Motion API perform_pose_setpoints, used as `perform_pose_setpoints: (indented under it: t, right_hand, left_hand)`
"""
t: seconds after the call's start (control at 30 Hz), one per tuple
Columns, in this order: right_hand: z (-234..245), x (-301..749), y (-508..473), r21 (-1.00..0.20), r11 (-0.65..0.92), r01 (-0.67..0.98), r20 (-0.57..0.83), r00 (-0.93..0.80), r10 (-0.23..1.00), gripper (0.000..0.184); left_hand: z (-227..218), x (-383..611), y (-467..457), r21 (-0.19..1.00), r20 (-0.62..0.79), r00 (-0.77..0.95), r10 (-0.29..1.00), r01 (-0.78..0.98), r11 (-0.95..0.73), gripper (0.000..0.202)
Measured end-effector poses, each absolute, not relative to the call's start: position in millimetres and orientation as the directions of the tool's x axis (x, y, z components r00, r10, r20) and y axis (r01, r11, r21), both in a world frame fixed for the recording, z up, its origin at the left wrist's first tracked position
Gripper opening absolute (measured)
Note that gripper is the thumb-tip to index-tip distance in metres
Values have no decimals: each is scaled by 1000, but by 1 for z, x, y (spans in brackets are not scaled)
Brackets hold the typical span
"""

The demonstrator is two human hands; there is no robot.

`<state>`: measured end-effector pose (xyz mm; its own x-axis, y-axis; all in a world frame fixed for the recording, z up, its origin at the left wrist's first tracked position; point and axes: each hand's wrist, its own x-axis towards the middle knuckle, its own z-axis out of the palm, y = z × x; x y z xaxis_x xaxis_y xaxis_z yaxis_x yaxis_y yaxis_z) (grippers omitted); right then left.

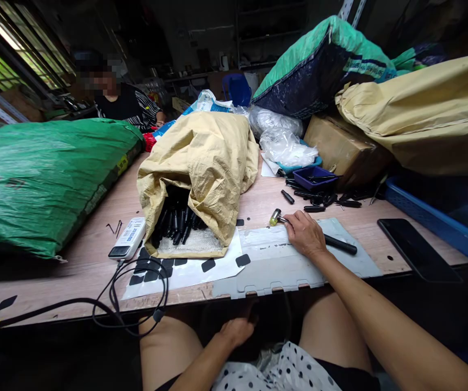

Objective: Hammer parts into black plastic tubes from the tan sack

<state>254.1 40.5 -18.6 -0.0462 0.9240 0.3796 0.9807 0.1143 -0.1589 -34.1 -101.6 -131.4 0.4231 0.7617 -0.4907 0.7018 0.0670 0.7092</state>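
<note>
My right hand (pixel 306 234) is closed around the neck of a small hammer (pixel 342 244) that lies over a grey plastic sheet (pixel 274 271). The hammer's metal and yellow head (pixel 275 217) points left, and its black handle sticks out to the right beneath my wrist. Below the table edge, my left hand (pixel 237 329) is held low between my thighs; its fingers are mostly hidden in shadow. Just left of the sheet, a tan sack (pixel 205 146) lies with its mouth towards me, full of black tube-like parts (pixel 179 222).
Loose black parts (pixel 315 208) lie around a purple tray (pixel 313 176). A phone (pixel 417 247) and blue basket (pixel 429 217) are at right. On the left are a power bank (pixel 130 239), coiled cable (pixel 113 293) and green sack (pixel 50 179). A person (pixel 125 106) sits across the table.
</note>
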Motion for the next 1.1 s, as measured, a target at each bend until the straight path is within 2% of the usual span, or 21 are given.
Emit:
perform_pose_setpoints:
  t: [0.07, 0.13, 0.2, 0.27, 0.3, 0.33, 0.37, 0.4, 0.5, 0.6, 0.67, 0.77, 0.93, 1.1]
  right_hand:
    - [-19, 254, 40, -155, 116, 981, 386, -48, 921, 28]
    - [-20, 254, 41, -148, 114, 982, 391, -48, 919, 27]
    - [-21, 254, 41, -143, 113, 983, 394, -49, 918, 27]
    - [-22, 254, 41, -142, 114, 983, 397, -49, 916, 27]
    - [-21, 254, 41, -142, 115, 983, 398, -49, 916, 27]
    - [-21, 254, 41, -142, 114, 983, 397, -49, 916, 28]
    - [-21, 253, 40, -142, 113, 983, 396, -48, 917, 28]
    - [-20, 253, 40, -143, 110, 984, 393, -46, 918, 28]
    - [-19, 253, 40, -149, 109, 983, 383, -44, 923, 28]
    - [-20, 253, 41, -159, 115, 981, 381, -46, 923, 28]
    - [-20, 254, 41, -165, 117, 979, 383, -46, 923, 27]
    - [-21, 254, 42, -163, 116, 980, 386, -45, 921, 27]
    - [-23, 254, 42, -148, 114, 982, 393, -48, 918, 28]
    - [-22, 254, 42, -144, 106, 984, 388, -43, 921, 26]
  left_hand:
    - [-103, -35, -110, 726, -302, 643, 704, 633, -267, 37]
    - [-71, -37, -116, 668, 4, 808, 589, 436, -603, 24]
    - [-40, -42, -111, 574, 328, 751, 573, 323, -753, 17]
    - [-13, -48, -88, 595, 507, 447, 737, 437, -675, 20]
    - [-2, -51, -70, 658, 510, 226, 830, 519, -546, 23]
    - [7, -54, -49, 733, 455, -11, 890, 573, -367, 26]
    - [14, -57, -27, 789, 376, -216, 901, 585, -189, 27]
    - [19, -59, -5, 808, 305, -330, 893, 586, -59, 27]
    - [26, -60, 47, 713, 123, -314, 941, 688, 136, 25]
    - [26, -56, 67, 528, -26, -255, 967, 818, 230, 25]
    - [24, -55, 67, 458, -65, -265, 962, 849, 264, 29]
    - [20, -60, 64, 454, -72, -248, 966, 854, 253, 30]
    - [13, -75, 70, 571, -55, -224, 973, 793, 214, 23]
    - [18, -73, 77, 525, -88, -284, 955, 802, 287, 28]
